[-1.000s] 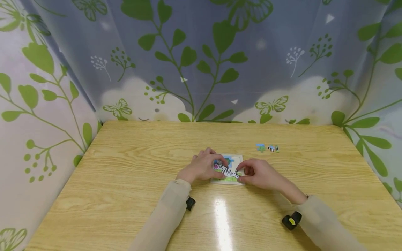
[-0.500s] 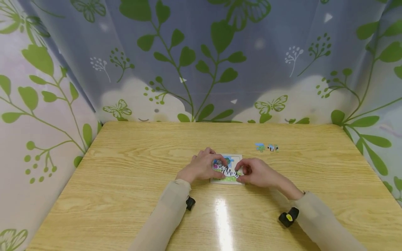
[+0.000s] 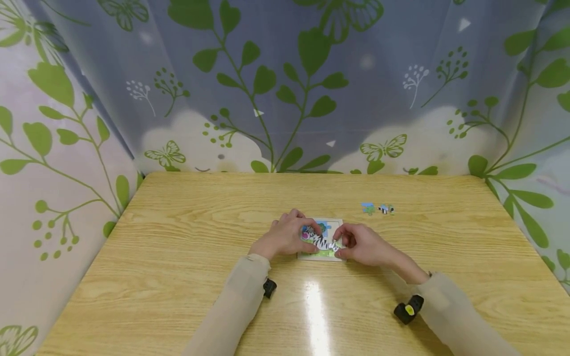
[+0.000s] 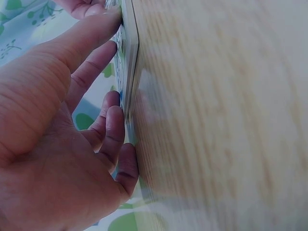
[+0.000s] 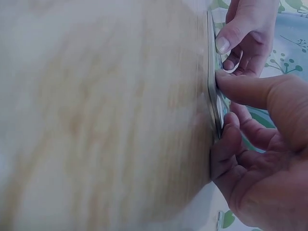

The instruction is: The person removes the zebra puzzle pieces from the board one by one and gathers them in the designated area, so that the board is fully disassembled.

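A small jigsaw puzzle [image 3: 324,253] with a zebra picture lies in a pale frame on the table in the head view. My left hand [image 3: 287,235] reaches over its left side, thumb and index fingertip resting on the picture; in the left wrist view the other fingers [image 4: 114,125] bend beside the board's edge. From the right, my right hand [image 3: 362,244] pinches a puzzle piece [image 3: 334,245] with zebra stripes between thumb and index finger. That piece sits slightly askew at the picture's right side. The right wrist view shows the right thumb [image 5: 245,89] on the board, seen edge-on.
Beyond the right hand lie a blue and green puzzle piece [image 3: 368,208] and one or more black, white and blue pieces [image 3: 386,209]. The wooden table [image 3: 200,217] meets a leaf-patterned curtain [image 3: 285,89] at the back. A light reflection [image 3: 317,316] shines near the front.
My right hand has shifted slightly left and up. The striped piece at its fingertips has turned a little. My left hand stays in place on the puzzle.
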Action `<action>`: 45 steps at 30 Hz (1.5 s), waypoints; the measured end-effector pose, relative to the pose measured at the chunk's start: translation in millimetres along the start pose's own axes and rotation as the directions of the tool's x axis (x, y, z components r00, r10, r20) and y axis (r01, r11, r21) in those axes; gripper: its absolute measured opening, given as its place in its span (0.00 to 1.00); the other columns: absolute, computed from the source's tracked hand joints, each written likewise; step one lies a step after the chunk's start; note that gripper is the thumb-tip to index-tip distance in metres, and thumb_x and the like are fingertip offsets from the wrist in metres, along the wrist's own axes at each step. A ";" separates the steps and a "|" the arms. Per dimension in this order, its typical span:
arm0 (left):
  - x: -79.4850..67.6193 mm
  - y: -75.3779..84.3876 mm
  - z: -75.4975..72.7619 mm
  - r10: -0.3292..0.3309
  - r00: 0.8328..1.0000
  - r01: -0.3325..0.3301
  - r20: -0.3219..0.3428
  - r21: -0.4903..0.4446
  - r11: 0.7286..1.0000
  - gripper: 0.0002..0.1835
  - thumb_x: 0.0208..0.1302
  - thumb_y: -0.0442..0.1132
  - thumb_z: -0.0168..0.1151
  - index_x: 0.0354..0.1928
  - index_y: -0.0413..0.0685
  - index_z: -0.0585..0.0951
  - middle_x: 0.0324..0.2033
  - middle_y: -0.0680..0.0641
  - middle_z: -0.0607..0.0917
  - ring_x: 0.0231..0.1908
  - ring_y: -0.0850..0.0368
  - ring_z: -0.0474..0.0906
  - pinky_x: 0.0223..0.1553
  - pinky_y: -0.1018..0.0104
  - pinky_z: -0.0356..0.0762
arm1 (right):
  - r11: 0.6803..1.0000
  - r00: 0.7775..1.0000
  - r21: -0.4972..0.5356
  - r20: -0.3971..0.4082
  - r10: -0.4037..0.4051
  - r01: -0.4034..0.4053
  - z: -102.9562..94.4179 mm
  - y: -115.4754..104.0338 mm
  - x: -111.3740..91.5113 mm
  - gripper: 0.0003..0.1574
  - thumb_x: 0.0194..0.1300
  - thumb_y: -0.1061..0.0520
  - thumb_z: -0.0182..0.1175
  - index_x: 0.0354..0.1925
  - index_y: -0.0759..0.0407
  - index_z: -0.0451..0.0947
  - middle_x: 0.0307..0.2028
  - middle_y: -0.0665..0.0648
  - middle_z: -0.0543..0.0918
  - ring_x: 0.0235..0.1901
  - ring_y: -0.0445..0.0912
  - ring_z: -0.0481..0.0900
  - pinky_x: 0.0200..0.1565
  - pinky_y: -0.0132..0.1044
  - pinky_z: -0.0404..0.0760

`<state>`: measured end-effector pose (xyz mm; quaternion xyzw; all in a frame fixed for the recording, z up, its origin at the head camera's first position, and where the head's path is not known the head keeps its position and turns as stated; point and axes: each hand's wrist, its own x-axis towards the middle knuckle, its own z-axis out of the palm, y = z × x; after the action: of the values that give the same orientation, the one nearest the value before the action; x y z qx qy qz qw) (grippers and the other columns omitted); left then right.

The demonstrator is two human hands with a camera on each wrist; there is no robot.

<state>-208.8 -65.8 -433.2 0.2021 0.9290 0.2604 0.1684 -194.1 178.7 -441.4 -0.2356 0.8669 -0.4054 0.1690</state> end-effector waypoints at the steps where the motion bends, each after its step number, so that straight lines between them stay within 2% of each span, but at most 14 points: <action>1: 0.0 -0.1 0.0 0.001 1.000 -0.001 -0.001 0.000 1.000 0.18 0.60 0.55 0.75 0.52 0.74 0.83 0.63 0.49 0.71 0.61 0.44 0.66 0.65 0.41 0.61 | 1.000 1.000 0.006 -0.006 0.000 0.000 0.5 0.3 -0.5 0.16 0.62 0.62 0.71 0.45 0.62 0.76 0.30 0.52 0.72 0.27 0.41 0.67 0.30 0.30 0.69; 6: -0.2 -0.6 0.2 0.004 1.000 -0.004 -0.004 -0.006 1.000 0.18 0.60 0.55 0.75 0.52 0.73 0.83 0.63 0.48 0.71 0.60 0.45 0.67 0.63 0.42 0.62 | 0.998 0.999 0.051 -0.035 -0.024 0.026 3.0 1.8 -3.2 0.15 0.62 0.63 0.71 0.44 0.62 0.76 0.32 0.55 0.76 0.28 0.41 0.70 0.31 0.30 0.71; 11: -0.7 -1.1 0.5 0.008 1.000 -0.008 -0.010 -0.001 1.000 0.18 0.59 0.55 0.75 0.51 0.73 0.83 0.63 0.48 0.71 0.61 0.44 0.67 0.63 0.41 0.62 | 0.990 0.998 0.135 -0.049 -0.025 0.031 3.3 0.2 -6.7 0.11 0.65 0.67 0.66 0.46 0.64 0.77 0.33 0.61 0.82 0.27 0.41 0.74 0.28 0.30 0.72; 15: -0.3 -1.2 0.8 0.007 1.000 -0.007 -0.013 0.005 1.000 0.18 0.59 0.55 0.75 0.51 0.73 0.83 0.63 0.48 0.72 0.61 0.45 0.67 0.63 0.41 0.63 | 0.981 0.997 0.191 -0.075 0.037 -0.022 2.6 2.0 -7.4 0.12 0.67 0.65 0.65 0.48 0.65 0.77 0.35 0.62 0.84 0.29 0.42 0.77 0.29 0.31 0.74; 20: 0.6 -0.8 1.4 0.003 1.000 -0.003 -0.012 0.010 1.000 0.18 0.59 0.55 0.75 0.51 0.73 0.83 0.63 0.48 0.71 0.60 0.45 0.67 0.62 0.42 0.63 | 0.953 0.986 0.281 -0.085 0.141 -0.113 -4.5 7.6 -10.6 0.15 0.70 0.61 0.64 0.52 0.65 0.75 0.39 0.63 0.83 0.28 0.43 0.76 0.27 0.34 0.75; 23: 0.6 -0.6 2.4 0.004 1.000 -0.004 -0.011 0.007 1.000 0.18 0.59 0.55 0.76 0.51 0.73 0.83 0.63 0.48 0.71 0.60 0.46 0.67 0.62 0.44 0.62 | 0.943 0.981 0.305 -0.101 0.168 -0.131 -11.5 12.4 -15.1 0.16 0.71 0.61 0.63 0.53 0.64 0.75 0.39 0.62 0.83 0.28 0.43 0.76 0.27 0.35 0.76; 31: 0.5 -1.3 3.8 0.004 1.000 -0.004 -0.015 0.001 1.000 0.18 0.59 0.55 0.76 0.51 0.74 0.83 0.63 0.49 0.71 0.58 0.47 0.66 0.61 0.45 0.62 | 0.969 0.969 0.219 -0.194 0.156 -0.113 -34.8 30.2 -29.6 0.15 0.72 0.61 0.62 0.54 0.64 0.75 0.39 0.63 0.82 0.26 0.44 0.76 0.27 0.36 0.77; 39: 0.5 -1.4 3.2 0.004 1.000 -0.004 -0.016 0.007 1.000 0.18 0.59 0.55 0.76 0.51 0.74 0.83 0.63 0.49 0.71 0.58 0.47 0.67 0.61 0.45 0.62 | 0.979 0.945 0.142 -0.271 0.181 -0.147 -63.6 54.2 -43.7 0.17 0.73 0.57 0.62 0.56 0.64 0.76 0.40 0.63 0.83 0.26 0.44 0.77 0.27 0.37 0.78; 45: 0.9 -1.4 2.7 0.007 1.000 -0.007 -0.018 0.011 1.000 0.18 0.58 0.55 0.76 0.51 0.75 0.83 0.64 0.48 0.71 0.59 0.46 0.67 0.61 0.44 0.62 | 0.983 0.928 0.088 -0.326 0.182 -0.162 -86.4 69.5 -51.2 0.18 0.74 0.57 0.61 0.57 0.66 0.76 0.40 0.60 0.84 0.28 0.43 0.79 0.28 0.38 0.79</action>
<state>-208.8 -65.4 -436.3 0.2039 0.9312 0.2577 0.1580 -212.2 299.4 -437.5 -0.0817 0.8878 -0.4487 0.0619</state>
